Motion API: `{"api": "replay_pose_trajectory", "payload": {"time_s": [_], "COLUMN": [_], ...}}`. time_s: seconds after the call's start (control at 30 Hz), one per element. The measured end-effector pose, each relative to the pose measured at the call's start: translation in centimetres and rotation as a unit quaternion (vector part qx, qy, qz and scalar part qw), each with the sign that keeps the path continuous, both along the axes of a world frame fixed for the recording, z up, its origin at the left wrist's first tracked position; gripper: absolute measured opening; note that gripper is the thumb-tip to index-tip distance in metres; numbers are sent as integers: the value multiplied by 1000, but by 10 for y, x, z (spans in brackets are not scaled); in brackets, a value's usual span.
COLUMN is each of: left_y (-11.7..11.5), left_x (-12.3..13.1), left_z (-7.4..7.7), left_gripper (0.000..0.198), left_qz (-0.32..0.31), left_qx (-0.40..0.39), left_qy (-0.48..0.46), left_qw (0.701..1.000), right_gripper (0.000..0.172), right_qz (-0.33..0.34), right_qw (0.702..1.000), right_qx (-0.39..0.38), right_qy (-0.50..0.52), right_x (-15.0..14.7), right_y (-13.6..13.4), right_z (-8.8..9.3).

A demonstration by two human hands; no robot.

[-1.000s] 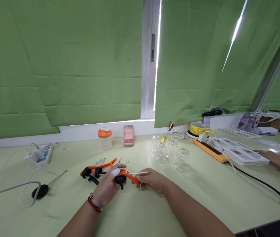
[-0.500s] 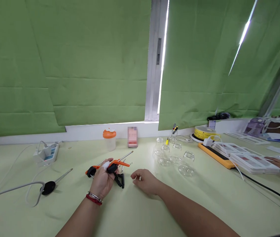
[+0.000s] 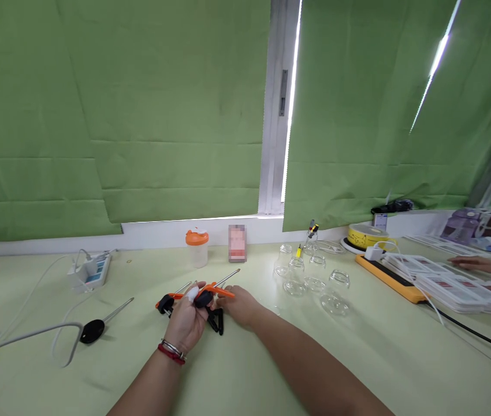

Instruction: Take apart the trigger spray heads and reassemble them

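My left hand (image 3: 189,319) is closed around an orange and black tool (image 3: 222,290), with a metal shaft (image 3: 229,277) pointing up and right from it. A white wrap or piece shows at the left thumb. My right hand (image 3: 234,305) reaches in against the tool's right side; its fingertips are hidden behind the tool and left hand. Another black knob (image 3: 166,304) with orange parts sticks out left of the left hand. Black handles (image 3: 216,321) show just below, between the hands.
A black-handled screwdriver (image 3: 93,331) and a power strip (image 3: 98,271) lie left. An orange-lidded cup (image 3: 197,248) and pink box (image 3: 237,244) stand behind. Several glasses (image 3: 335,293) are to the right, then an orange-edged strip (image 3: 388,279), white cases (image 3: 453,283) and another person's hands (image 3: 473,264).
My right hand has moved left and forward to the tool in my left hand. The camera view has shifted slightly. Another person's hand at the right has reached farther over the cases.
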State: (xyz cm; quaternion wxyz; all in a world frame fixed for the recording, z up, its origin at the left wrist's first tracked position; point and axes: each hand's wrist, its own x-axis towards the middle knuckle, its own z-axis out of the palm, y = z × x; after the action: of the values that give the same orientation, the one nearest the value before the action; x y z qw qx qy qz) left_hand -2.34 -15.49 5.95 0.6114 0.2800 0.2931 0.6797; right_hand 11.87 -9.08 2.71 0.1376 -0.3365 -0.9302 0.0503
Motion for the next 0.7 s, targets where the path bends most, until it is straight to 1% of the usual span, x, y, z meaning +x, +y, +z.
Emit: {"api": "replay_pose_trajectory", "payload": {"time_s": [0.07, 0.17, 0.27, 0.53, 0.7], "left_y": [1, 4, 6, 7, 7], "left_x": [0, -2, -3, -2, 0], "left_z": [-1, -5, -7, -6, -9], "left_gripper": [11, 12, 13, 13, 15], "left_qz": [-2, -3, -1, 2, -3], "left_qx": [-1, -2, -9, -13, -23], "left_qy": [-2, 3, 7, 29, 28], "left_qw": [1000, 1000, 1000, 1000, 999], "right_gripper": [22, 22, 18, 18, 16], "right_qz": [8, 33, 57, 111, 132], "right_qw": [999, 989, 977, 953, 940], "right_qx": [32, 84, 123, 187, 226], "right_qy": [-43, -121, -163, -210, -221], "right_x": [2, 9, 18, 36, 38], "right_y": [2, 1, -3, -21, -36], "right_z": [-2, -3, -3, 3, 2]}}
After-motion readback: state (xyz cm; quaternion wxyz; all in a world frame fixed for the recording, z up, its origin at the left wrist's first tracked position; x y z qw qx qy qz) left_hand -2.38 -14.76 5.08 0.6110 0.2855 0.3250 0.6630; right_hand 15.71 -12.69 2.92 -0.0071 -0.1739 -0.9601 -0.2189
